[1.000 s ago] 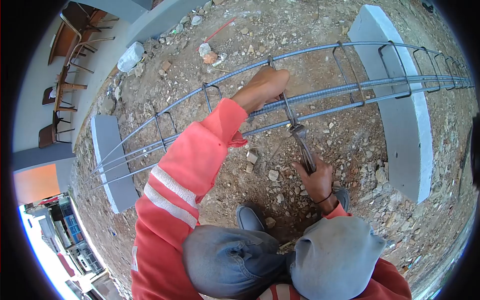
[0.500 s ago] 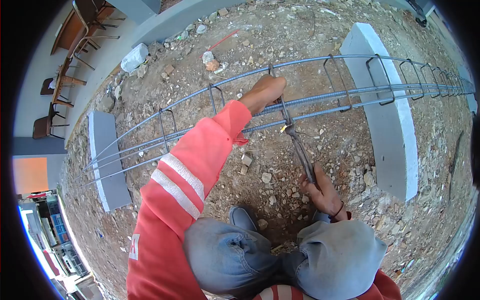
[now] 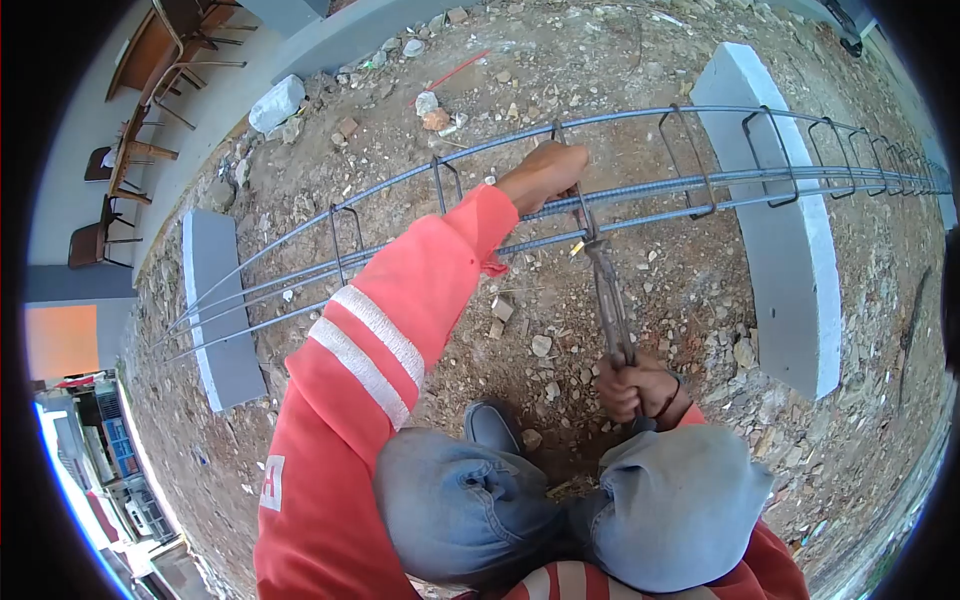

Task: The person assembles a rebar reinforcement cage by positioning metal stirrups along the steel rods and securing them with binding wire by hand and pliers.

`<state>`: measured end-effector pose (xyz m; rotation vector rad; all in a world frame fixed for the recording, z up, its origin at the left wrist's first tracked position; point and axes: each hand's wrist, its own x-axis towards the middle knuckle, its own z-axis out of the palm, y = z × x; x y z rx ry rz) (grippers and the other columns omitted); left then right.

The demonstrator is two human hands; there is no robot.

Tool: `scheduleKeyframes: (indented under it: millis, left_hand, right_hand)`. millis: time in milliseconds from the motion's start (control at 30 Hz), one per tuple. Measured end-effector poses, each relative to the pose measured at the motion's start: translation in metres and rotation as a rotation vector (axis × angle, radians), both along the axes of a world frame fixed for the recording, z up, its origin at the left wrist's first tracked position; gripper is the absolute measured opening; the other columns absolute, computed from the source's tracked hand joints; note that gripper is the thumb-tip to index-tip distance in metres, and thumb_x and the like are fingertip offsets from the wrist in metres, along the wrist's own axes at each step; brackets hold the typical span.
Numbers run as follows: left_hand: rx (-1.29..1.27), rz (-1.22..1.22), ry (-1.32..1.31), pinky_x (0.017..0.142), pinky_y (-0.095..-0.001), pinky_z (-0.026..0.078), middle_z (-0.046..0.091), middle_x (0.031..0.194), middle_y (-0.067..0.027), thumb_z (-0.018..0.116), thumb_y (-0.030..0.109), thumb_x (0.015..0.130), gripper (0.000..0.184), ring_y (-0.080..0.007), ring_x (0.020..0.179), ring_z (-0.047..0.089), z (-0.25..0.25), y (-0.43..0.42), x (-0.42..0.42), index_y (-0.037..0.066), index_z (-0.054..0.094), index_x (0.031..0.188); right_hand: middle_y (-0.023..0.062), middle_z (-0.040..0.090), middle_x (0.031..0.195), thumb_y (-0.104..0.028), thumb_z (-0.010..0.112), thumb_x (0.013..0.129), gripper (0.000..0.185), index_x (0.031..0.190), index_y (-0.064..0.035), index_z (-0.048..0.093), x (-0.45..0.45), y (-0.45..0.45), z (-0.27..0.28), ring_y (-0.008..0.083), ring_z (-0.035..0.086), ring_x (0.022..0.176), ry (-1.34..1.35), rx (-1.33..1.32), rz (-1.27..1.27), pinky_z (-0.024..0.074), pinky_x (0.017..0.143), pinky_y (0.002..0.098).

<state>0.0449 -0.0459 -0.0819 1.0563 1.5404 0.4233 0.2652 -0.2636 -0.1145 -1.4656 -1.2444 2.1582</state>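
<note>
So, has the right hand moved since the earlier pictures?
Yes: judged against the rebar cage, the right hand has moved away, toward the person's right knee.

Left arm (image 3: 400,310) reaching now, up from seven o'clock, bending a little, then driving its forearm toward one! Out at one o'clock, my left hand (image 3: 548,170) is clenched, back of the hand up, most of its fingers tucked from view, left wrist (image 3: 510,192) close to straight. Over to four o'clock: right hand (image 3: 640,388), curled tight, knuckles facing nine, right wrist (image 3: 672,398) leading back toward five. Little of that right arm (image 3: 690,416) shows past my bent right knee (image 3: 680,500) at five; left knee (image 3: 455,510) bent at six.
</note>
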Motion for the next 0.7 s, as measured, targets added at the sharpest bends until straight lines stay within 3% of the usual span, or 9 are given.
scheduleKeyframes:
  millis: [200,233,267,333,400,467,500,633,700]
  left_hand:
    - [0.013,0.021,-0.127,0.063,-0.047,0.055,0.06,0.091,-0.02,0.047,0.017,0.09,0.033,-0.0275,0.075,0.061,-0.004,-0.001,-0.005,-0.012,0.05,0.106]
    - [0.013,0.004,-0.131,0.063,-0.0473,0.055,0.06,0.091,-0.0201,0.047,0.017,0.09,0.033,-0.0276,0.075,0.061,-0.005,-0.001,-0.005,-0.012,0.05,0.106]
    - [0.016,-0.012,-0.134,0.063,-0.0477,0.055,0.059,0.091,-0.0203,0.047,0.017,0.09,0.034,-0.0278,0.076,0.061,-0.002,-0.002,-0.004,-0.012,0.05,0.106]
    - [0.007,0.054,-0.155,0.063,-0.0464,0.049,0.058,0.085,-0.0178,0.047,0.019,0.089,0.031,-0.0258,0.073,0.058,0.01,-0.012,0.0,-0.011,0.053,0.096]
    - [0.013,0.115,-0.178,0.062,-0.045,0.043,0.057,0.079,-0.0154,0.047,0.021,0.088,0.031,-0.0239,0.071,0.055,0.017,-0.012,0.004,-0.009,0.056,0.086]
    - [0.018,0.088,-0.137,0.063,-0.0458,0.045,0.058,0.079,-0.0162,0.047,0.021,0.088,0.032,-0.0262,0.071,0.058,0.014,-0.011,0.004,-0.01,0.055,0.087]
    - [0.02,0.089,-0.137,0.063,-0.0458,0.045,0.058,0.079,-0.0162,0.047,0.021,0.088,0.032,-0.0262,0.071,0.058,0.013,-0.009,0.003,-0.01,0.055,0.087]
    - [0.024,0.038,-0.107,0.069,-0.0474,0.055,0.059,0.091,-0.0186,0.047,0.018,0.09,0.033,-0.0282,0.078,0.061,0.009,-0.004,-0.003,-0.011,0.052,0.104]
    - [0.008,0.042,-0.123,0.07,-0.0471,0.055,0.059,0.09,-0.0182,0.047,0.019,0.09,0.034,-0.0282,0.078,0.06,0.008,-0.008,0.0,-0.011,0.053,0.104]
  right_hand:
    - [0.0047,0.058,0.07,-0.018,0.067,0.089,0.029,0.109,0.0026,0.06,0.006,0.006,-0.004,0.0155,0.059,0.058,0.742,-0.429,-0.031,0.0482,0.051,0.0271]
    - [0.0148,0.064,0.084,-0.017,0.063,0.092,0.029,0.114,0.002,0.059,0.012,0.003,0.004,0.0262,0.063,0.065,0.392,-0.147,-0.063,0.0514,0.058,0.0373]
    - [0.0148,0.064,0.084,-0.017,0.063,0.092,0.029,0.114,0.002,0.059,0.016,0.003,0.007,0.0262,0.063,0.065,0.389,-0.147,-0.063,0.0514,0.058,0.0373]
    - [0.0245,0.064,0.088,-0.018,0.06,0.094,0.03,0.114,0.004,0.058,0.023,0.001,0.019,0.0374,0.065,0.073,-0.603,0.806,-0.021,0.0506,0.067,0.0464]
    - [0.0268,0.063,0.08,-0.024,0.061,0.096,0.03,0.105,0.0047,0.061,0.023,0.008,0.032,0.0434,0.064,0.071,-0.732,0.964,-0.061,0.0488,0.066,0.0502]
    - [0.0214,0.06,0.064,-0.03,0.066,0.094,0.033,0.086,0.0019,0.065,0.016,0.007,0.037,0.0436,0.06,0.059,-0.761,0.668,0.002,0.047,0.059,0.051]
    - [0.0116,0.056,0.051,-0.036,0.072,0.091,0.042,0.069,-0.002,0.062,0.013,0.01,0.031,0.0347,0.054,0.045,-0.704,0.679,-0.016,0.0433,0.049,0.0458]
    - [0.0037,0.055,0.052,-0.039,0.077,0.088,0.046,0.063,-0.0063,0.058,0.003,0.001,-0.016,0.021,0.051,0.041,-0.342,0.244,-0.073,0.0393,0.043,0.0359]
    - [0.0005,0.047,0.051,-0.034,0.075,0.089,0.04,0.073,-0.0021,0.057,0.003,-0.009,-0.038,0.0153,0.046,0.038,0.574,-0.414,0.063,0.0361,0.037,0.0301]
